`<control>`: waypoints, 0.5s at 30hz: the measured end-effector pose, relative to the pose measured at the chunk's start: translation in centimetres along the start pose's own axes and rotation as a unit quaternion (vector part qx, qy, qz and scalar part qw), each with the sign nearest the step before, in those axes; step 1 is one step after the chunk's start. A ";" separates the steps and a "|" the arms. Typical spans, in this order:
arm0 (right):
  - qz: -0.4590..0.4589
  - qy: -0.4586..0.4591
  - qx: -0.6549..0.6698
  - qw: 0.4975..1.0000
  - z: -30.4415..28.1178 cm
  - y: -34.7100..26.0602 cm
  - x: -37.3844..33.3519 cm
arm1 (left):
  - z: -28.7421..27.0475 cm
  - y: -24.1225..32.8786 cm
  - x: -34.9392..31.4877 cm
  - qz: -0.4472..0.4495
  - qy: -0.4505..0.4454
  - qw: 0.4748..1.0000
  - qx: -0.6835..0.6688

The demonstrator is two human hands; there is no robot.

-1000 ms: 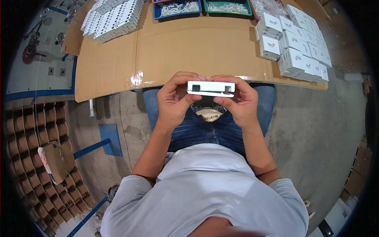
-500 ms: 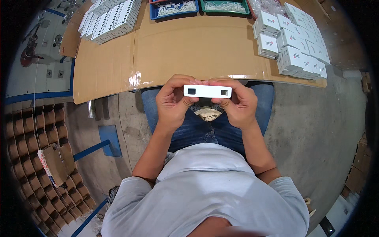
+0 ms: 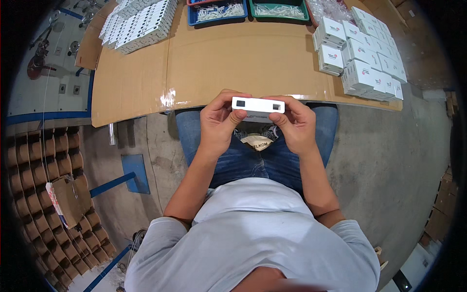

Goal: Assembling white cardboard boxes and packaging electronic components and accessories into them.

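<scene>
Pinching a white case (image 3: 258,105) by both ends, with the left hand (image 3: 217,121) clamped on the left and the right hand (image 3: 297,121) on the right, and with thumbs (image 3: 237,116) at the near side. Runs lengthwise from left to right, straight across from one hand to the other, just slightly off level. Touches both, no nearer to one than to the other! Sits squarely between the hands, then, up at the fingertips, well beyond the wrists.

Shows a narrow side upward, with a dark socket (image 3: 241,103) by the left hand and a paler opening (image 3: 277,106) by the right. Shows a shaded strip below too, between the thumbs, too dim to make out.

Appears just short of the near edge of the surface (image 3: 233,63), above the lap (image 3: 318,131). Away to the far left, spot a white stack (image 3: 143,27); to the far right, white boxes (image 3: 365,58). Between those, see a blue tray (image 3: 219,21) and a green tray (image 3: 280,20), both holding white bits (image 3: 221,10). Touching none of that, only the case.
</scene>
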State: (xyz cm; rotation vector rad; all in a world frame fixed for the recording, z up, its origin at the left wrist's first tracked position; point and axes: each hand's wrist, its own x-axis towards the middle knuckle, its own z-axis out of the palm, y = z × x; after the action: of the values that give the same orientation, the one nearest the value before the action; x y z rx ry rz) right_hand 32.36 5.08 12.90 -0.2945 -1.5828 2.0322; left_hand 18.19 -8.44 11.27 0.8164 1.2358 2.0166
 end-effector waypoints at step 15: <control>-0.063 0.097 -0.234 0.965 1.7 4.3 0.9 | 2.1 -2.0 1.4 0.002 0.165 0.986 0.002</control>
State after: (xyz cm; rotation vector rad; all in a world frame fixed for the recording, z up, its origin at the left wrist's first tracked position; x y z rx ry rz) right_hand 29.55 3.49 9.41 -0.5331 -1.8842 1.4658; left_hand 19.31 -5.54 10.45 0.4967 1.4172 2.2156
